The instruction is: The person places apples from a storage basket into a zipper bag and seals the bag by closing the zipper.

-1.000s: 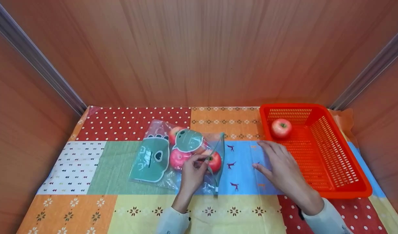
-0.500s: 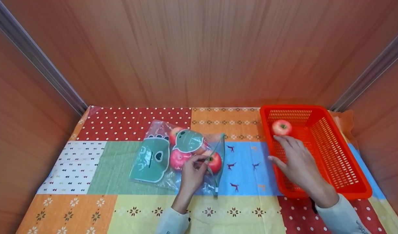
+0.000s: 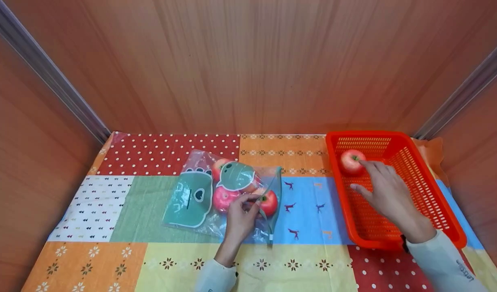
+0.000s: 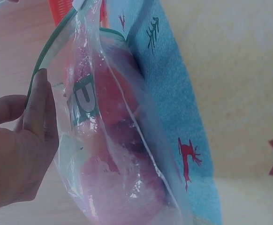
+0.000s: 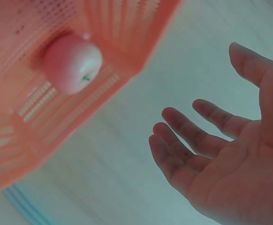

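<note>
A clear zip bag with green dinosaur print lies on the cloth, several apples inside it. My left hand pinches the green edge of the bag's mouth between thumb and fingers, as the left wrist view also shows. One bagged apple sits just inside the mouth. At the right, my right hand is over the orange basket with its fingers spread and nothing in them. A single red apple rests in the basket's far left corner, just beyond the right fingertips.
A patchwork-patterned cloth covers the table. Wood-grain panels stand behind it and on both sides. The bag's white zip slider is at the near end of its mouth. Blue cloth lies between bag and basket.
My right hand has moved right from beside the basket's left rim to over its inside, near the apple. The left hand and the bag have stayed put.
</note>
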`<control>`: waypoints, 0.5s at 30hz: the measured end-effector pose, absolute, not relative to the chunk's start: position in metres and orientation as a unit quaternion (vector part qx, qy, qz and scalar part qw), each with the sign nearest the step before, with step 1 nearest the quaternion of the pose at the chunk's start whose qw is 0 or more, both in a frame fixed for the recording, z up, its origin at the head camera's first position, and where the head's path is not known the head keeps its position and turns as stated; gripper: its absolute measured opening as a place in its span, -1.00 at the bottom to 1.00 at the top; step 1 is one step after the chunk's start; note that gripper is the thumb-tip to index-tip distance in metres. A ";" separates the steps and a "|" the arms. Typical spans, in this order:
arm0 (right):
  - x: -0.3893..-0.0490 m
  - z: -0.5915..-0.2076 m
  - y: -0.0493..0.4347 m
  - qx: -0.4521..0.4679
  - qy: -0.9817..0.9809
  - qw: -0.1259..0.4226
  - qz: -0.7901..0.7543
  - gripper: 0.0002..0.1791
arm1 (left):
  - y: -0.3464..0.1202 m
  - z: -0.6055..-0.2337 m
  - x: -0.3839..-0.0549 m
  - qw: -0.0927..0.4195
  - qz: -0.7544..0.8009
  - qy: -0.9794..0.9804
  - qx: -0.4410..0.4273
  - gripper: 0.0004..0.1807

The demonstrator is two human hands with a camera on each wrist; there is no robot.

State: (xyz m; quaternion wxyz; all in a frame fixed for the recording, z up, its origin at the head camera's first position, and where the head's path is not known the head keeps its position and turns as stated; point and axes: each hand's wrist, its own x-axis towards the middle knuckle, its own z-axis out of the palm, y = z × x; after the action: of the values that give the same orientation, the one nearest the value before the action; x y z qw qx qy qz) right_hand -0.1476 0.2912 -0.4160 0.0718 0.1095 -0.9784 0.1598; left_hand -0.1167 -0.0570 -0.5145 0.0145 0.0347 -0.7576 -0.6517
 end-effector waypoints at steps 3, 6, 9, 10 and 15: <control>-0.154 -0.416 0.297 0.104 -0.981 0.064 0.150 -0.18 | -0.056 -0.514 -0.117 0.013 -0.650 -0.759 0.036 -0.76; -0.159 -0.417 0.301 0.097 -0.983 0.054 0.146 -0.19 | -0.057 -0.514 -0.117 0.011 -0.649 -0.760 0.033 -0.75; -0.165 -0.419 0.305 0.091 -0.984 0.047 0.145 -0.18 | -0.057 -0.514 -0.116 0.010 -0.649 -0.760 0.032 -0.75; -0.167 -0.420 0.306 0.089 -0.985 0.044 0.144 -0.17 | -0.057 -0.513 -0.116 0.010 -0.649 -0.760 0.031 -0.75; -0.178 -0.427 0.313 0.079 -0.986 0.021 0.145 -0.12 | -0.058 -0.513 -0.115 0.008 -0.652 -0.758 0.031 -0.75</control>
State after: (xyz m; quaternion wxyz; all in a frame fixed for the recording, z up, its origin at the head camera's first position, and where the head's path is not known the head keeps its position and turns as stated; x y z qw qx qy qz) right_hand -0.1780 0.3132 -0.4265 0.0211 0.0789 -0.9860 0.1451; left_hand -0.1151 -0.0581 -0.5133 0.0078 0.0308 -0.7577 -0.6518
